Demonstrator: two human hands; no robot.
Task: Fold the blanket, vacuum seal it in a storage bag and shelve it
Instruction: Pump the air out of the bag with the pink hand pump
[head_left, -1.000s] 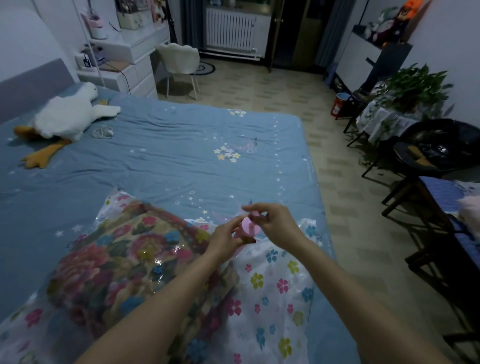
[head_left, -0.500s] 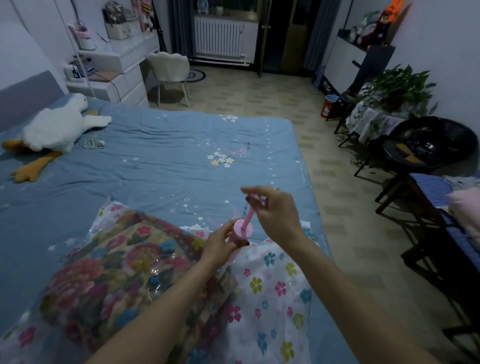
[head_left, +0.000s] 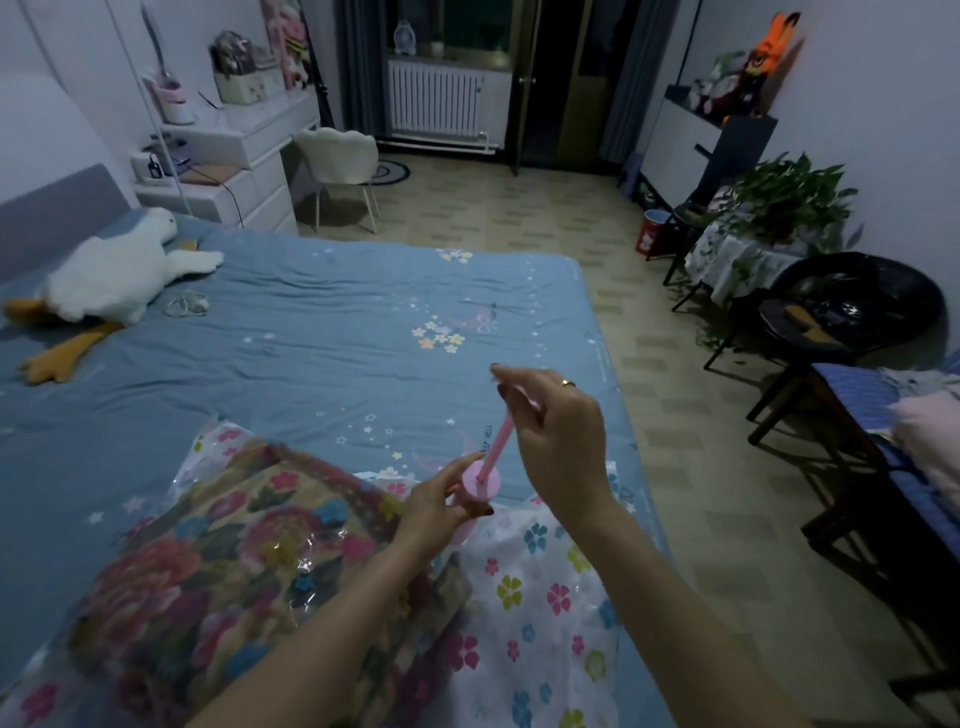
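Folded floral blanket (head_left: 197, 566) inside clear flower-print plastic storage bag (head_left: 540, 613) on blue bed (head_left: 322, 338), left hand (head_left: 434, 512) gripping pink hand pump barrel (head_left: 475, 491) on bag, right hand (head_left: 558, 441) pinching raised pink plunger rod (head_left: 497, 444)

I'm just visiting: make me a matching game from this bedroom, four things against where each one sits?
Things:
1. goose toy
2. pump
3. blanket
4. plant

Places:
A. inside the bag
B. by the right wall
C. far left of the bed
D. between both hands

Pairs: 1-C, 2-D, 3-A, 4-B
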